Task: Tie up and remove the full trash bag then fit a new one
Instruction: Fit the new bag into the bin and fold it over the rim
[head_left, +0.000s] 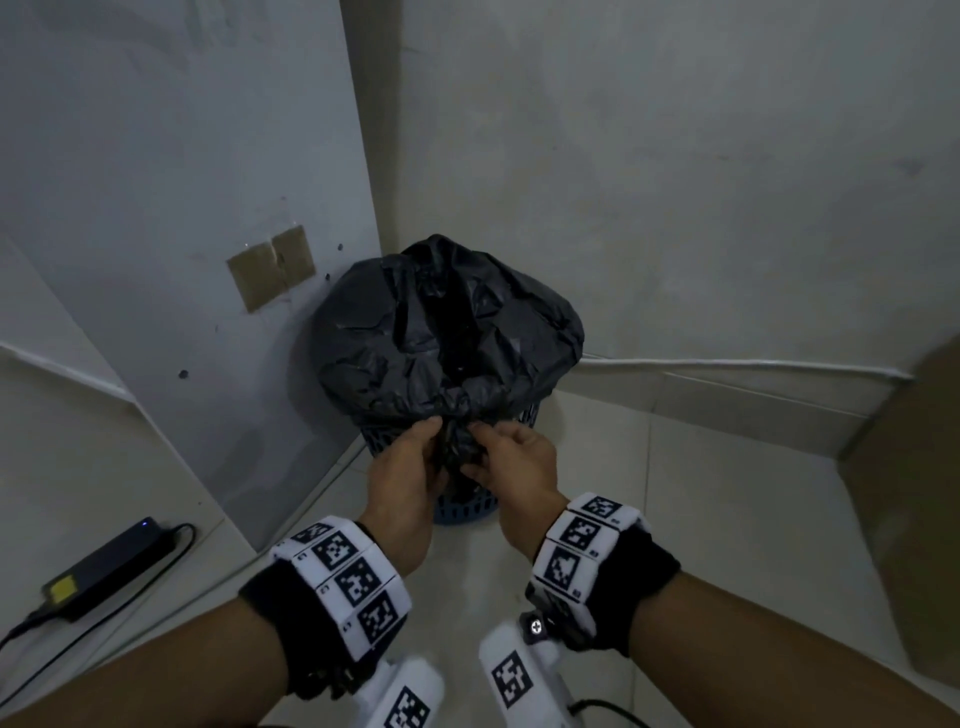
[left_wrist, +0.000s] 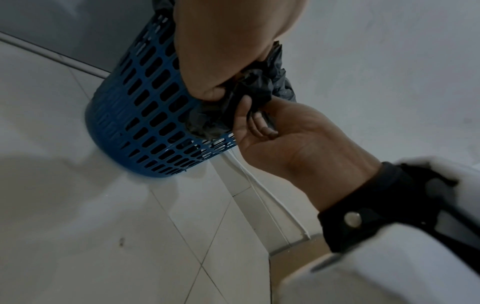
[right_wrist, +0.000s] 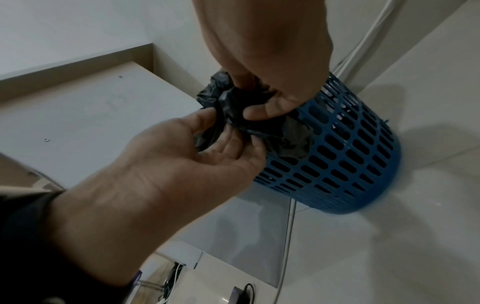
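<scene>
Here, a crinkled black plastic trash bag (head_left: 447, 332) lines a round blue plastic basket with slotted walls (left_wrist: 145, 115), which stands on the pale tiled floor (head_left: 597, 493) in the corner of the room. The bag's top is folded over the basket's rim, and a bunched part of it hangs down the near side. Both hands work at that bunch: the left hand (head_left: 410, 467) pinches the gathered plastic between thumb and curled fingers, and the right hand (head_left: 511, 462) grips the same bunch just beside it, its fingers curled round the plastic. A black power adapter with a yellow label (head_left: 104, 569) lies on the floor, well apart to the left.
</scene>
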